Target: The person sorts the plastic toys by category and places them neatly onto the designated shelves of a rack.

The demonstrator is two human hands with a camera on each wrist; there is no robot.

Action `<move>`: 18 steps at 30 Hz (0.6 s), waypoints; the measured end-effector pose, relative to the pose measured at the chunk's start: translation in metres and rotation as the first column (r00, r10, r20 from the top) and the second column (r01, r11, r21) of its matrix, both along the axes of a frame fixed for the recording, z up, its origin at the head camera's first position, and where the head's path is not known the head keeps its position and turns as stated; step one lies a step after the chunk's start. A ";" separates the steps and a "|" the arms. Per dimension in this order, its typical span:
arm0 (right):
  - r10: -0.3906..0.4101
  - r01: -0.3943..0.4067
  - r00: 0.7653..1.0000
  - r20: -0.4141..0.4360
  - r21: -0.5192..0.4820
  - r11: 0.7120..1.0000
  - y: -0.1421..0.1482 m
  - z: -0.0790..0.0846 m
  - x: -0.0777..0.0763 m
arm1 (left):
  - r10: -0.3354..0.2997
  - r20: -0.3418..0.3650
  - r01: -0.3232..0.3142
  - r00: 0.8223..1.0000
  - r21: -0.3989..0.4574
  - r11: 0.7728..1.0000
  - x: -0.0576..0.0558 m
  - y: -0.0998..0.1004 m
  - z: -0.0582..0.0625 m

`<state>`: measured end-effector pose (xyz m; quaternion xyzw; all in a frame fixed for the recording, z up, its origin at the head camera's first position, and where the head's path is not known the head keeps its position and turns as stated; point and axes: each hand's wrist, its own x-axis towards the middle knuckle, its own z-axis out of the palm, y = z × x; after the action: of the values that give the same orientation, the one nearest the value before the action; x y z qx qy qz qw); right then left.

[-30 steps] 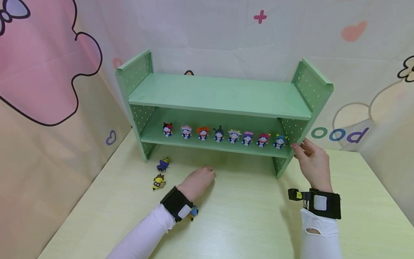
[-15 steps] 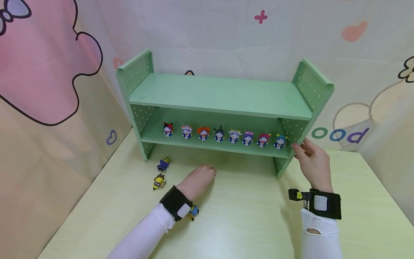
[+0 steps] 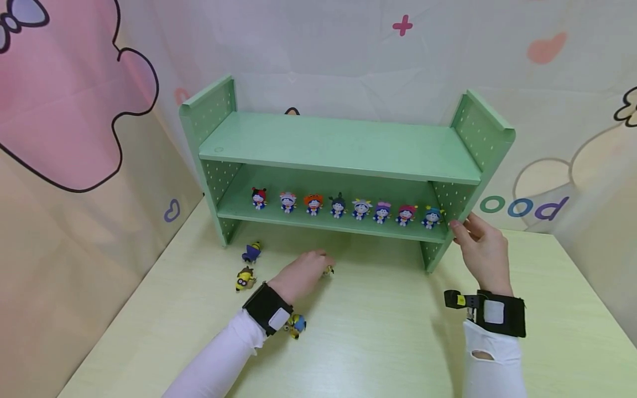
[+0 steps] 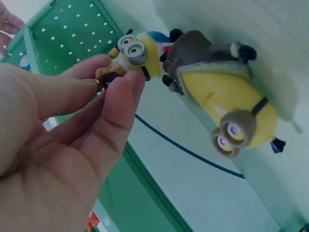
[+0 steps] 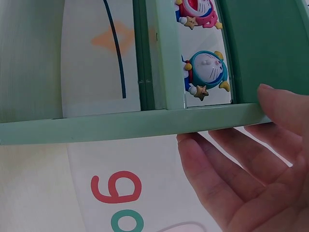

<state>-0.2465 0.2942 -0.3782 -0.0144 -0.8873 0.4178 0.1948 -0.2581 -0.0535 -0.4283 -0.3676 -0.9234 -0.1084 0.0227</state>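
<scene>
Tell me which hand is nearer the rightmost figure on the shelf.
Right. The right hand grips the side panel just beside that figure; the left hand is well to its left.

Head view: the white-sleeved left forearm slants from the lower edge toward the centre of the frame, ending in a black-banded left wrist. The left hand shows its back, fingers directed rightward. At lower right, the white-sleeved right forearm rises nearly vertically to a black-banded right wrist; the right hand inclines leftward above it. Left wrist view: fingertips converge in a pinch, upper left of centre. Right wrist view: thumb and bent fingers stand opposed, at right.
</scene>
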 end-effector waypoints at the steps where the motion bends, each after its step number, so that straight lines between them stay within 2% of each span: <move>1: 0.000 0.000 1.000 0.000 0.001 1.000 0.000 0.000 0.000 | -0.004 -0.001 0.004 1.000 0.002 1.000 0.000 0.000 0.000; 12: -0.005 0.005 1.000 -0.014 0.007 1.000 0.000 0.000 0.000 | -0.002 0.006 0.002 1.000 0.035 0.999 -0.003 -0.001 -0.004; 18: 0.003 -0.002 1.000 -0.016 0.007 1.000 0.001 0.002 0.000 | -0.005 -0.014 0.006 1.000 0.027 1.000 -0.003 -0.001 -0.003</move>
<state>-0.2461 0.2951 -0.3765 -0.0091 -0.8871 0.4151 0.2016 -0.2611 -0.0544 -0.4313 -0.3704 -0.9206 -0.1186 0.0339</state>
